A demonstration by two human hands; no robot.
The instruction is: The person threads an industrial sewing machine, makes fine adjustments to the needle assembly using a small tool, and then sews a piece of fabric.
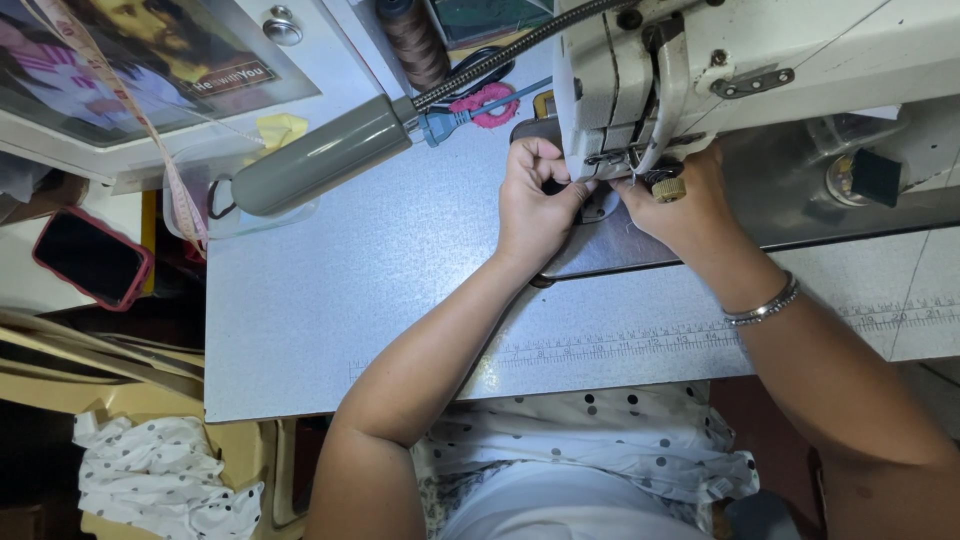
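Both hands up at the needle area of a white sewing machine, far centre of the grey metal table. Left hand curled, fingers drawn together in a pinch just left of the presser foot; right hand close beside it on the right, fingertips closed by the needle, probably on a thread too fine to make out. Cannot tell whether anything is truly clamped in either grip. Thread, if that: almost weightless, limp, slippery, easily frayed; best pinched near its free end between thumb and forefinger tips. Silver bangle on the right wrist. Brown thread spool far behind. Measuring tape draped far left, phone in a pink case at left, polka-dot cloth near, in the lap.
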